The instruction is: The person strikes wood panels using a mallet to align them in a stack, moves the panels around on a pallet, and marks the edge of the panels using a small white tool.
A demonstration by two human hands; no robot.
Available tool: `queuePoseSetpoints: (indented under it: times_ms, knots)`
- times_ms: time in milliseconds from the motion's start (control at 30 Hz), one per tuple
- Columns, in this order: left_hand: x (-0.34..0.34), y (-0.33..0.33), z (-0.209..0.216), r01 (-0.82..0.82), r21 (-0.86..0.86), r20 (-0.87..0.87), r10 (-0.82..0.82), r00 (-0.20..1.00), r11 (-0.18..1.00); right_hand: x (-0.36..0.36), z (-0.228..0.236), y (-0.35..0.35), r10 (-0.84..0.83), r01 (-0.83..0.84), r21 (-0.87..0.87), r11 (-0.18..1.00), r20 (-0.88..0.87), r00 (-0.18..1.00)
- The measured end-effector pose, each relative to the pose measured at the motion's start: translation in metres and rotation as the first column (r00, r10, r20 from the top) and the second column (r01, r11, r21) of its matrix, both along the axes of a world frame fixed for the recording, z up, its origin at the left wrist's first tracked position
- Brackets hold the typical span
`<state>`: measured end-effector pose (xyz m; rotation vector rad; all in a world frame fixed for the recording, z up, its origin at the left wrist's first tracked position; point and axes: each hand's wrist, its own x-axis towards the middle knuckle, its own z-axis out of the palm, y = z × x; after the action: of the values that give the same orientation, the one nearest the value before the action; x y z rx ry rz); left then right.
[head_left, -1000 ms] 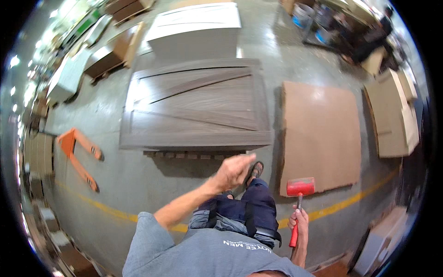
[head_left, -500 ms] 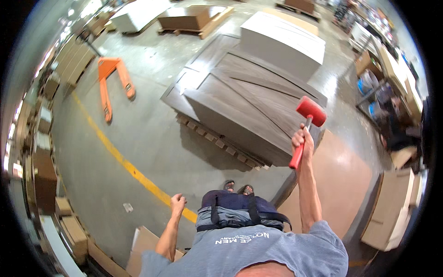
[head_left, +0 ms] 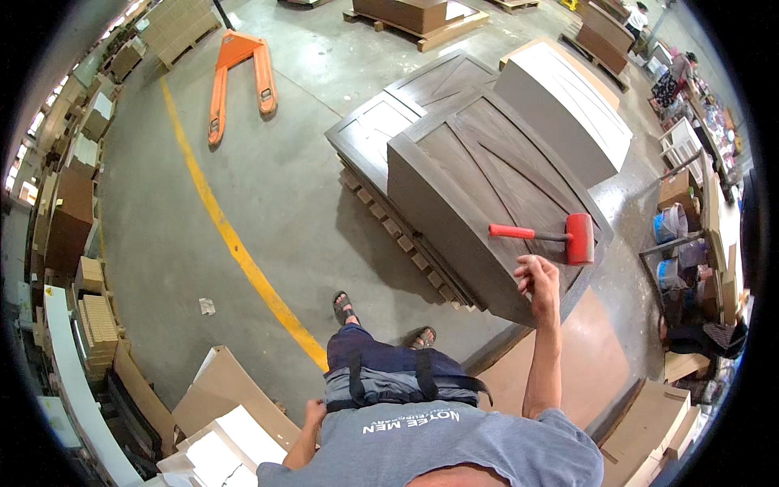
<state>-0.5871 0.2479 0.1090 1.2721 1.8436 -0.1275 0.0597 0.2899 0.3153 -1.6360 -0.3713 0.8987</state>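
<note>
A mallet with a red head and red grip [head_left: 579,240] lies on its side on top of a stack of dark grey-brown framed door panels [head_left: 495,150]. Just on the near side of its handle is my right hand [head_left: 539,280], apart from it, with loosely bent fingers and nothing in them. My left hand [head_left: 315,411] hangs low beside my waist, and its fingers are too small and tucked in to read. Under the panels, the edge of a slatted pallet [head_left: 398,235] shows along the left side.
White panels [head_left: 560,97] are piled at the stack's far right. An orange pallet jack [head_left: 239,53] stands at far left, beyond a yellow floor line [head_left: 219,223]. Brown board [head_left: 580,349] lies by my right; cardboard [head_left: 231,381] is at my left. Shelving with buckets [head_left: 669,223] and people are along the right.
My right hand has let go of the mallet, which now lies on the panels. My left hand has drawn in to my waist. My feet have moved apart and the view has shifted.
</note>
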Motion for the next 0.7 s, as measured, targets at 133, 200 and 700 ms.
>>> queuePoseSetpoints:
  times_ms: [133, 200, 700]
  knots:
    - [-0.001, 0.09, -0.004, -0.161, -0.064, 0.175, 0.17, 0.97, 0.985, -0.076, -0.032, 0.029, 0.031, -0.036, -0.041, 0.999, -0.114, 0.993]
    - [0.013, 0.154, 0.004, -0.212, -0.178, 0.216, 0.249, 0.944, 0.961, -0.102, -0.085, 0.034, 0.157, -0.176, -0.125, 0.976, -0.148, 0.976]
    - [-0.082, 0.402, -0.026, -0.33, -0.148, 0.43, 0.361, 0.828, 0.932, -0.32, -0.251, -0.019, 0.422, -0.409, -0.644, 0.646, -0.145, 0.895]
